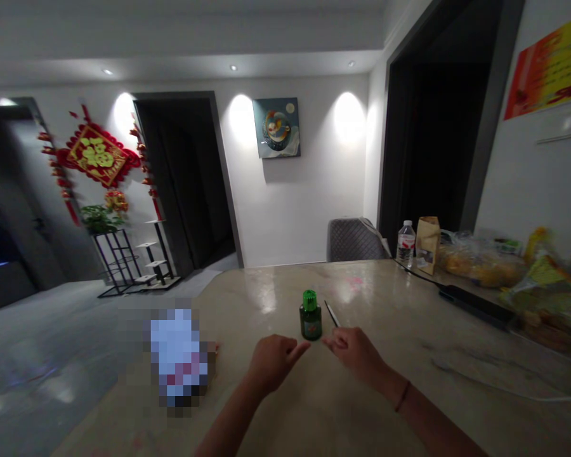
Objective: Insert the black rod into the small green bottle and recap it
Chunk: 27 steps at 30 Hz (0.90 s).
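Neither hand holds anything. The left hand (272,362) is loosely curled, its index finger stretched out to the right, while the right hand (354,353) is drawn into a narrow pinch, thumb and forefinger pointing left, with only a small gap between the two hands' fingertips. Just beyond that gap stands a small dark green bottle (310,320) with a bright green ribbed cap, upright, its long axis vertical. It is almost level with both hands, perhaps a touch nearer the right, and no clear contact shows. Just right of it a thin pen-like stick (332,313) lies flat, running diagonally with its near end toward the right hand, the closer of the two.

All of this sits on a polished beige stone counter (261,295) — left of the hands, a pixelated object (178,355) can't be made out. Along the right side are a plastic water bottle (406,244), a brown paper bag (427,244), a plastic bag of food (480,265) and a black power strip (476,303). Farther off stand a grey quilted chair (356,240) and a black plant stand (124,260) under a red-and-gold hanging ornament (98,155)
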Each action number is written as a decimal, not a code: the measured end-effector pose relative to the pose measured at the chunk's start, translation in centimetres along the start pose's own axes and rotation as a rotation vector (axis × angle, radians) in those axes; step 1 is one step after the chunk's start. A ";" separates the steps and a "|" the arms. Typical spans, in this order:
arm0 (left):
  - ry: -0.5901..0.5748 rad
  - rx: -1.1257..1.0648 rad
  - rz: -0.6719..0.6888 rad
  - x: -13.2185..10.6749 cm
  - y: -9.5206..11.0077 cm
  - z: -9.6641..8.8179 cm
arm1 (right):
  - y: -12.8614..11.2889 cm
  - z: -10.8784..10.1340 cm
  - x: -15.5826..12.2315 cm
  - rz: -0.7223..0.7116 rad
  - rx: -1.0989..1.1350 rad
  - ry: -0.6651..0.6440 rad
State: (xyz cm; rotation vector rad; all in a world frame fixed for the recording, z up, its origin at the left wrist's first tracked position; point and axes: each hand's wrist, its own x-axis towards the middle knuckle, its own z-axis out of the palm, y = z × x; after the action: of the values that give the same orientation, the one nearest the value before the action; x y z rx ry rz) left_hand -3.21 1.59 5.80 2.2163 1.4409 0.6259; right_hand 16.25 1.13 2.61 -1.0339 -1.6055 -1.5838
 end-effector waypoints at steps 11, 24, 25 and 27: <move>-0.755 -1.216 -0.214 -0.4 -1.1 1.2 | 0.2 0.3 -1.0 -1.232 -2.249 0.915; 0.353 -0.626 -0.243 2.7 -3.8 7.1 | -1.5 3.1 1.0 -2.746 -2.444 0.755; 0.369 -0.643 -0.234 2.7 -4.0 7.2 | -1.6 3.6 1.4 -2.794 -2.503 0.786; 0.430 -0.744 -0.252 2.8 -4.3 7.4 | -2.2 4.8 2.5 -2.918 -2.580 0.846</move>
State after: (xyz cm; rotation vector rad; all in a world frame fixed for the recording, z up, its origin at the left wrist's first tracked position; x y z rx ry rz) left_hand -1.10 5.02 -2.25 1.3507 1.3368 1.3417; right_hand 13.54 6.22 3.41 -1.1257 -0.9243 0.9242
